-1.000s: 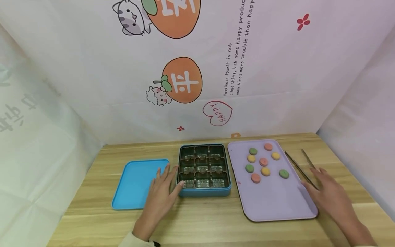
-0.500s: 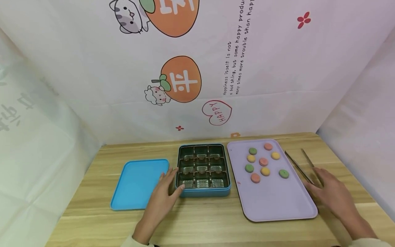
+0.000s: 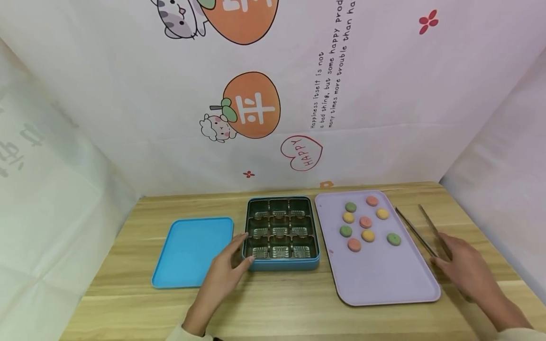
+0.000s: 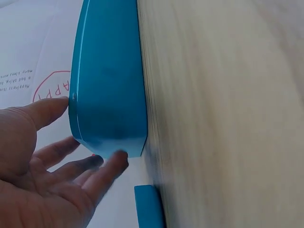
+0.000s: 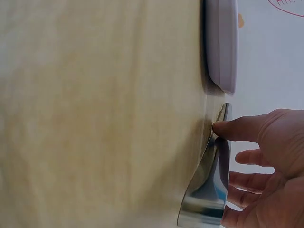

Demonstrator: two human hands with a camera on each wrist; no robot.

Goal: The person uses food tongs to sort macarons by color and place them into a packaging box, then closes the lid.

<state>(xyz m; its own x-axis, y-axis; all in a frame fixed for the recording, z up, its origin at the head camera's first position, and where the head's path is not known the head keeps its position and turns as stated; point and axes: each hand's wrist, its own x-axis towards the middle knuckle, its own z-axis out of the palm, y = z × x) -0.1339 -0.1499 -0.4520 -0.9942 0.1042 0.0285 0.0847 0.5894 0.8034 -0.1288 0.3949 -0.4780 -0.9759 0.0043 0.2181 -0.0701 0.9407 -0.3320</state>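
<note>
Nine macarons (image 3: 365, 221) beside a nine-compartment box (image 3: 283, 265)

The backdrop (image 3: 384, 94) reads "Happiness itself is not a bad thing, but some happy prod", then "many times more trouble than ha", both longer lines cut by the head view's top edge. "HAPPY" stands inside a red heart (image 3: 302, 153); an orange fruit (image 3: 266, 123) carries the character 平, turned sideways.

Three pink, three yellow and three green macarons lie on one lilac tray (image 3: 384, 279), just right of the box. One blue lid (image 3: 192, 253) lies on the table (image 3: 264, 308) left of the box. The left hand (image 3: 223, 270) is relaxed at the box's near left corner, fingers extended, thumb touching the rim. The right hand (image 3: 467, 267) pinches one pair of metal tongs (image 5: 206, 187) between thumb and fingers, just right of the tray, tips apart.
</note>
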